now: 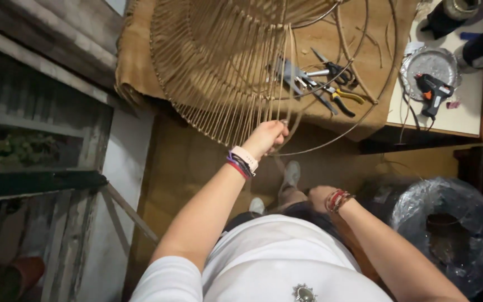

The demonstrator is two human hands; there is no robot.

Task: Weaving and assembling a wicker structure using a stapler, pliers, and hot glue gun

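The left hand (268,136) reaches up to the near edge of a big round lampshade frame of tan cord and thin wire (219,61). Its grip is closed tight on one tan cord (289,78) right at the frame's bottom wire ring. The frame lies tilted on the brown, cloth-covered surface (375,61) and hangs out over its near edge.

The right hand (321,196) is low down by the person's lap, well apart from the frame. Its fingers are hidden, so I cannot tell if its grip is closed or apart.

Behind the cords lie grey scissors (289,72), black-handled pliers (336,71) and yellow-handled pliers (346,96). The cords and wire ring stand in front of them.

At the far right edge is a white board (465,106) with a black glue gun (432,92) beside a shiny foil dish (429,61).

On the floor to the right sits a round thing wrapped in clear plastic (448,229). A grey shoe (292,173) shows below the frame. Old wooden boards (40,100) stand on the left.
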